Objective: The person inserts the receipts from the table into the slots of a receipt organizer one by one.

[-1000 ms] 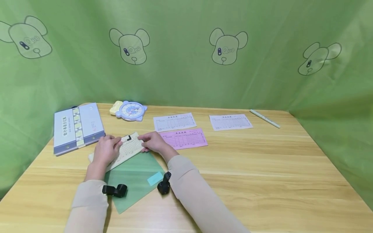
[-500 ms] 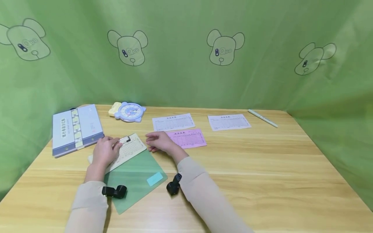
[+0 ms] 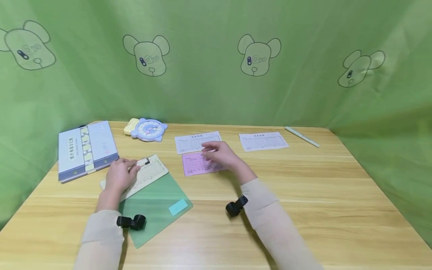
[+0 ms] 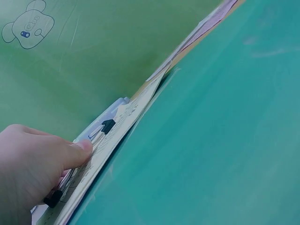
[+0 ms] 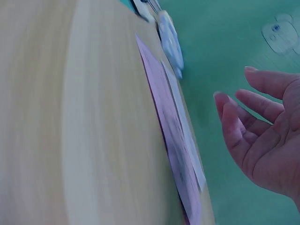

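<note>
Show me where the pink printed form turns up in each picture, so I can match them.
Head view: pink printed form, just below the picture's middle, partly covered.
Left wrist view: seemingly the pinkish sliver at the top, right of centre.
Right wrist view: a slanting strip running from upper middle to the bottom edge.
Shared landmark: the green curtain with outlined animal faces, in all three.

right hand (image 3: 219,153) moved away from cream pad (image 3: 152,173), now over pink slip (image 3: 194,165), seemingly raised
</note>
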The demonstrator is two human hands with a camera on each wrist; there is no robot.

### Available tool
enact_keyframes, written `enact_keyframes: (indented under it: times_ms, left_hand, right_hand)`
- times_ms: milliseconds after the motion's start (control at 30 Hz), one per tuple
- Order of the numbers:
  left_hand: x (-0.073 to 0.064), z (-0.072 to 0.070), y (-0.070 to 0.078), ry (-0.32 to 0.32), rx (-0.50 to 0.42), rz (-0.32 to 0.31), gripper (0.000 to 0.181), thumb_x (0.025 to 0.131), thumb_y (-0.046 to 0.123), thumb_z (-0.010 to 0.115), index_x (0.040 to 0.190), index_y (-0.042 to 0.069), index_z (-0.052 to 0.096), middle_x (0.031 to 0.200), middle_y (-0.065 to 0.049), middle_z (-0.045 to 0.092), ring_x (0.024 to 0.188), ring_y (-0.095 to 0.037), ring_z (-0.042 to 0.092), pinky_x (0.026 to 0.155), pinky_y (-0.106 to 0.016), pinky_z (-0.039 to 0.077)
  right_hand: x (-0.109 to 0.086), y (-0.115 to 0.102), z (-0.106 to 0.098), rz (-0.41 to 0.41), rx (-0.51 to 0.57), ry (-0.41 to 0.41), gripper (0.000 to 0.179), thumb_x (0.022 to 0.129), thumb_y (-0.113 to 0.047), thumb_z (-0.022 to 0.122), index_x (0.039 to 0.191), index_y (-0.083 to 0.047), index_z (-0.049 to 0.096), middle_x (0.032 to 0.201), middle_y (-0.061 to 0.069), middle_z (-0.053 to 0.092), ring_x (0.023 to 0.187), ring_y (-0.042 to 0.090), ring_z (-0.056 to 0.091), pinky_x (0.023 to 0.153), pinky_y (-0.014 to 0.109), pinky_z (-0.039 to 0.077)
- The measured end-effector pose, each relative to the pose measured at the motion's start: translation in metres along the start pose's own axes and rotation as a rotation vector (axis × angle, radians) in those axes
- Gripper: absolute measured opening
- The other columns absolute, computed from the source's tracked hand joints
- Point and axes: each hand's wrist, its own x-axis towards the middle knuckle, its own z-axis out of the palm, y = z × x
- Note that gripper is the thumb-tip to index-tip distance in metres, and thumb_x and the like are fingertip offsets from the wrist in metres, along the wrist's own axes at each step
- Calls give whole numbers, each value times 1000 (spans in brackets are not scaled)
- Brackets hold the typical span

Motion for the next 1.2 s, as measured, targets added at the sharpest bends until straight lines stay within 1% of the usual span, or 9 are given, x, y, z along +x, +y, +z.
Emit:
enact_keyframes:
  times_ms: [233,367,467,600,700,800,933,1033,1200]
  left_hand:
    - [0,0,0,-6,-8,-6,33,86,21,51,109,-2,56,101,-24,50,94,-42,41,78,-51,33]
    - [0,0,1,-6,-7,-3,34,86,21,51,109,-2,57,100,-24,50,94,-42,41,78,-51,34]
    - [0,0,1,-6,-7,2,34,85,21,52,109,-2,57,100,-25,51,94,-42,42,78,-51,34]
    - [0,0,1,-6,-9,7,34,85,21,52,110,-2,56,99,-25,51,93,-42,42,78,-51,34]
    - [0,0,1,-7,-13,7,34,85,21,52,110,-2,56,99,-25,51,94,-42,42,78,-52,34]
    - [0,0,0,-9,-15,4,34,86,21,52,110,-2,56,100,-25,51,94,-43,41,78,-52,34]
    - [0,-2,0,-13,-17,-3,34,85,21,52,110,-2,56,100,-25,50,94,-42,41,77,-52,34]
    - [-1,-3,1,-18,-20,-12,34,85,21,52,110,-2,56,101,-26,50,94,-42,41,77,-52,34]
    - [-2,-3,1,-22,-23,-20,34,85,20,52,110,-2,56,100,-25,50,93,-41,41,77,-51,34]
  right_hand:
    - [-10,20,-35,26,-35,95,45,78,-7,61,120,-2,49,108,15,54,88,24,52,75,39,45]
    - [-13,34,-47,48,-52,125,46,77,-9,62,120,-1,48,112,18,50,91,27,50,74,39,44]
    - [-14,42,-51,76,-52,137,47,77,-9,62,121,0,48,114,20,48,96,30,47,78,38,42]
    - [-15,51,-54,122,-43,156,49,76,-7,63,122,0,46,115,20,46,105,30,42,89,39,33]
    - [-14,56,-54,141,-44,164,52,75,-7,63,123,-1,45,116,19,44,106,30,39,91,39,30]
    - [-12,62,-52,113,-87,159,54,74,-8,64,123,0,45,121,19,42,111,31,35,95,40,25]
    - [-11,65,-46,74,-201,172,56,73,-12,67,122,1,45,126,20,39,117,32,30,98,41,18]
    - [-11,63,-42,80,-284,191,56,72,-15,68,122,0,46,121,22,40,110,32,34,96,41,22]
    - [-10,65,-40,89,-359,207,54,73,-16,68,121,-2,48,113,20,43,101,29,38,93,40,27]
